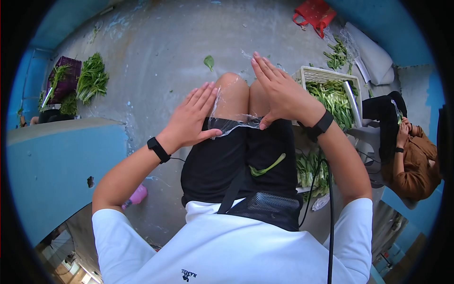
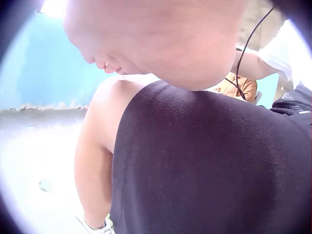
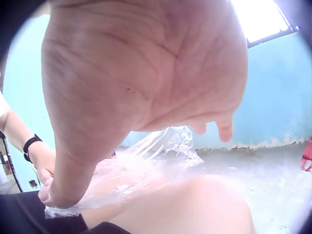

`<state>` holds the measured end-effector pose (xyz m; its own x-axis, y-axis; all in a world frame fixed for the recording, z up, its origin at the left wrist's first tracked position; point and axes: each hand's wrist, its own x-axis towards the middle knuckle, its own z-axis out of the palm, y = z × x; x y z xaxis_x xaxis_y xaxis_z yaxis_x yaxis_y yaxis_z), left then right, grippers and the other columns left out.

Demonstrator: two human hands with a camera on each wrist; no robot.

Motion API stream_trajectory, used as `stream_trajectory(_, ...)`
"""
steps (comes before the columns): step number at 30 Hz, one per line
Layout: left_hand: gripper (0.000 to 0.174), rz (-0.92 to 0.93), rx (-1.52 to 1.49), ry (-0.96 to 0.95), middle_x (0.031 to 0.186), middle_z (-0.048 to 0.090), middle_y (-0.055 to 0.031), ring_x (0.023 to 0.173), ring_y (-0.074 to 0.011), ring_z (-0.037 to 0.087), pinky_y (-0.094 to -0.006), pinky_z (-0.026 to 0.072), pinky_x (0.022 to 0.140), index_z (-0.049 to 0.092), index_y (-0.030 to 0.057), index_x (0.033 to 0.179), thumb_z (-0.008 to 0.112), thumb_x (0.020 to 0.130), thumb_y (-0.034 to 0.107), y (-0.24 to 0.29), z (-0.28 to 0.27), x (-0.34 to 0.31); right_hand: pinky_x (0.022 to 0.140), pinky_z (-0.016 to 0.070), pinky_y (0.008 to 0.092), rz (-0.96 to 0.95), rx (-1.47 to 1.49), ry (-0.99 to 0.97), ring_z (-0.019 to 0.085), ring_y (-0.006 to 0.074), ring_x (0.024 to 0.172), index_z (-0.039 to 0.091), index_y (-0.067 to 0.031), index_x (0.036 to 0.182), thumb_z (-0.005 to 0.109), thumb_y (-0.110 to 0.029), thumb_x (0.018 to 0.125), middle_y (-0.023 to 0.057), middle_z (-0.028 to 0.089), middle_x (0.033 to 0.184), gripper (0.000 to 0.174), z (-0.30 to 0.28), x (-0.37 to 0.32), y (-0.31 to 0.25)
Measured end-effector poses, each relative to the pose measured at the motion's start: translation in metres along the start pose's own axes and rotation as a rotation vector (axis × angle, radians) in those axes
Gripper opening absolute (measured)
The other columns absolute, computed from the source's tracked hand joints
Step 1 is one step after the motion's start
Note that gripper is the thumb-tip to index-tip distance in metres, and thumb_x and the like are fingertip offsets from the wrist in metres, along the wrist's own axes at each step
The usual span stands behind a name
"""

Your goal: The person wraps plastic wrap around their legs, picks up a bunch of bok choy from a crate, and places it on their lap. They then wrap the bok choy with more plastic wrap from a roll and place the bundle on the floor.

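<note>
A clear plastic film lies stretched over my bare knees at the hem of my black shorts. My left hand is beside the left knee with straight fingers, its thumb touching the film's left end. My right hand is over the right knee, fingers straight, thumb pressing the film's right end. In the right wrist view the crumpled film bunches under the thumb of that hand. The left wrist view shows only the left hand's palm above the shorts. A green stalk lies on my lap.
A white basket of green vegetables stands at my right. More greens lie by a purple crate at far left. A red bag, a loose leaf, a pink bottle and a seated person are around.
</note>
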<state>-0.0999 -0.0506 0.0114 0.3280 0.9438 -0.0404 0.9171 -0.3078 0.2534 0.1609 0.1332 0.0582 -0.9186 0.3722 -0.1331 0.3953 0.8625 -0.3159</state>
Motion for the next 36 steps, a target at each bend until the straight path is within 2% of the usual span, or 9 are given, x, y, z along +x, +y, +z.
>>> stream_trajectory(2,0.109,-0.116,0.038,0.076,0.170,0.027,-0.0214,0.159,-0.0338,0.023,-0.0460,0.0206,0.129,0.024,-0.0013,0.164,0.062,0.090,0.069,-0.004,0.002,-0.002,0.124,0.0312,0.0513,0.003,-0.012,0.010,0.022,0.0416,0.158,0.014,0.0077,0.163,0.100,-0.050,0.045,0.0245,0.014,0.172,0.157,0.001,0.006,0.002)
stream_trajectory(6,0.103,-0.117,0.049,0.135,0.170,0.028,-0.0196,0.158,-0.0330,0.025,-0.0458,0.0226,0.128,0.026,0.0001,0.163,0.063,0.092,0.064,0.001,-0.009,0.003,0.126,0.0288,0.0497,0.068,-0.055,-0.095,0.018,0.0403,0.159,0.010,0.0087,0.163,0.099,-0.056,0.041,0.0264,0.012,0.172,0.164,-0.001,0.007,0.006)
stream_trajectory(8,0.095,0.060,0.049,0.034,0.170,0.030,-0.0173,0.157,-0.0322,0.028,-0.0455,0.0248,0.128,0.028,0.0012,0.163,0.062,0.095,0.058,0.004,-0.008,0.008,0.126,0.0293,0.0498,0.084,-0.067,-0.138,0.019,0.0410,0.159,0.010,0.0091,0.163,0.098,-0.058,0.041,0.0268,0.012,0.172,0.165,0.000,0.002,0.009)
stream_trajectory(12,0.088,0.112,-0.006,-0.005,0.169,0.031,-0.0156,0.157,-0.0316,0.029,-0.0451,0.0249,0.128,0.029,0.0016,0.163,0.060,0.098,0.052,0.001,0.007,0.012,0.125,0.0303,0.0494,0.128,-0.056,-0.227,0.021,0.0426,0.158,0.010,0.0097,0.162,0.096,-0.064,0.044,0.0275,0.013,0.172,0.164,0.005,-0.006,0.016)
stream_trajectory(19,0.099,0.063,-0.090,0.005,0.169,0.030,-0.0191,0.158,-0.0331,0.027,-0.0452,0.0245,0.128,0.026,-0.0007,0.163,0.062,0.094,0.060,-0.007,0.007,0.013,0.126,0.0299,0.0465,0.113,0.014,-0.189,0.021,0.0432,0.158,0.010,0.0095,0.162,0.094,-0.067,0.046,0.0284,0.012,0.171,0.163,0.016,-0.010,0.022)
stream_trajectory(22,0.105,0.047,-0.117,0.005,0.170,0.027,-0.0206,0.158,-0.0347,0.025,-0.0450,0.0237,0.128,0.024,-0.0017,0.164,0.063,0.092,0.064,-0.007,0.009,0.012,0.122,0.0354,0.0510,0.068,0.018,-0.101,0.026,0.0447,0.156,0.014,0.0086,0.162,0.095,-0.067,0.047,0.0297,0.015,0.171,0.160,0.025,-0.018,0.030)
stream_trajectory(30,0.115,-0.093,-0.198,0.017,0.170,0.020,-0.0265,0.160,-0.0379,0.019,-0.0448,0.0209,0.129,0.016,-0.0060,0.164,0.059,0.091,0.072,-0.006,0.025,0.000,0.124,0.0321,0.0449,0.112,0.382,-0.165,0.026,0.0478,0.155,0.007,0.0075,0.163,0.094,-0.070,0.049,0.0350,0.011,0.169,0.163,0.035,-0.033,0.042)
stream_trajectory(33,0.117,-0.108,-0.176,0.032,0.170,0.020,-0.0289,0.159,-0.0399,0.021,-0.0447,0.0219,0.129,0.018,-0.0070,0.163,0.058,0.091,0.075,-0.006,0.030,-0.002,0.127,0.0255,0.0430,0.104,0.392,-0.188,0.019,0.0442,0.158,0.004,0.0041,0.165,0.096,-0.066,0.053,0.0332,0.006,0.170,0.161,0.033,-0.035,0.043)
stream_trajectory(36,0.118,-0.189,-0.278,0.040,0.170,0.019,-0.0289,0.158,-0.0409,0.021,-0.0457,0.0215,0.129,0.017,-0.0067,0.163,0.059,0.090,0.076,-0.001,0.034,-0.004,0.128,0.0249,0.0423,0.188,0.312,-0.244,0.019,0.0435,0.158,0.005,0.0021,0.165,0.096,-0.063,0.056,0.0341,0.009,0.170,0.157,0.025,-0.041,0.035)
